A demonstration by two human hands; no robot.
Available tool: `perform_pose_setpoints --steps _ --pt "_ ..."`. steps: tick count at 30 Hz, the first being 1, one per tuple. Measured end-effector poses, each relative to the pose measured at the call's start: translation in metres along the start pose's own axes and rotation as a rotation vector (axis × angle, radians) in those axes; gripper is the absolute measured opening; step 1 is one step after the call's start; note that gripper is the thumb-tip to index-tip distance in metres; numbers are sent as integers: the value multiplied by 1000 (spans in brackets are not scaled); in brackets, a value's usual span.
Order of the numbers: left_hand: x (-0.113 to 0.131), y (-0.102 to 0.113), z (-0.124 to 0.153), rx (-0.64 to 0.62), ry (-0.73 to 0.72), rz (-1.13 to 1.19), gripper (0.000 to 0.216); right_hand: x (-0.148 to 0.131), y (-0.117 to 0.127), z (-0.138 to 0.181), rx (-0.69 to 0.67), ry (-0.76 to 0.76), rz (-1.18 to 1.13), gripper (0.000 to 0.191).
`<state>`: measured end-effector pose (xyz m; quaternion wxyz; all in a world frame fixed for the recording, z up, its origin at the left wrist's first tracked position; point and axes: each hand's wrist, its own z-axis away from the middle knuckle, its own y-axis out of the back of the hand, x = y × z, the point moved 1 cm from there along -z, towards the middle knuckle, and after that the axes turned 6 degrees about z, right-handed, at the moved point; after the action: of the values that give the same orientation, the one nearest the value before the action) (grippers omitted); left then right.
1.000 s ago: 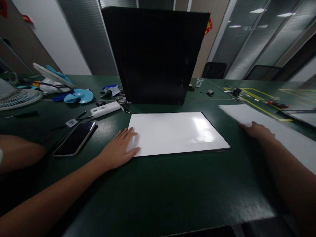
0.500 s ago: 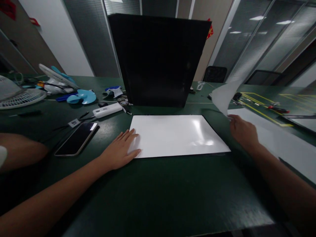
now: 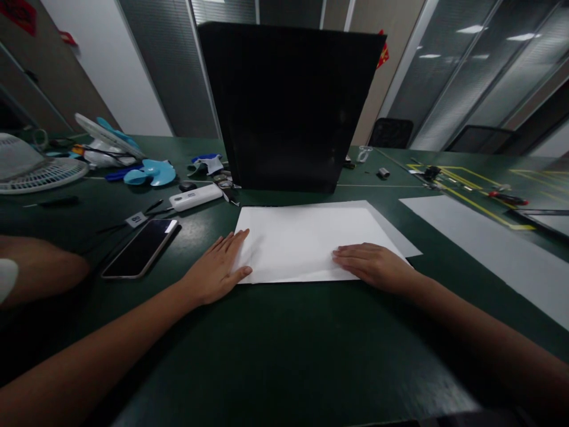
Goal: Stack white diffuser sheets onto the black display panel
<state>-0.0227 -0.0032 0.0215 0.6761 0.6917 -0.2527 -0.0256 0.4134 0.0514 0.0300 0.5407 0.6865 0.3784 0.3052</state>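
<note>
A thin white sheet (image 3: 293, 237) lies on top of a flat, dark-edged panel, covering nearly all of it. My left hand (image 3: 214, 268) rests on the sheet's left edge, fingers stretched out and thumb spread toward the front corner. Flat on the right part of the sheet lies my right hand (image 3: 376, 265), fingers extended side by side with nothing in them. A white corner (image 3: 402, 240) sticks out past the panel's right side. Whether it belongs to this sheet or to a separate one is unclear.
Behind the sheet stands a large black screen (image 3: 288, 107). A phone (image 3: 141, 249), white power bank (image 3: 196, 197) and blue fan blades (image 3: 151, 173) are at left. Another white sheet (image 3: 484, 249) lies at right, near a screwdriver (image 3: 509, 198). Someone's bare arm (image 3: 40, 267) rests at far left.
My right hand has moved left, from holding a curled white sheet up at the right to lying flat over the panel. The panel's glossy face is now covered. My left hand has stayed put.
</note>
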Motion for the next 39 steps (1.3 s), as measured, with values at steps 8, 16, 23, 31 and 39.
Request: perform_pose_setpoints --steps 8,16,23,31,39 --pt "0 0 -1 -37 -7 -44 72 -12 11 -2 -5 57 -100 52" --pt "-4 3 -3 -7 7 26 52 96 21 50 146 -641 144 48" --pt "-5 2 -4 -21 18 40 53 172 28 129 39 -1398 290 80" --pt "-4 1 -4 1 1 44 52 191 16 143 -183 -1630 188 81" --pt "0 3 -4 -12 9 18 58 185 15 133 -148 -1459 330 57"
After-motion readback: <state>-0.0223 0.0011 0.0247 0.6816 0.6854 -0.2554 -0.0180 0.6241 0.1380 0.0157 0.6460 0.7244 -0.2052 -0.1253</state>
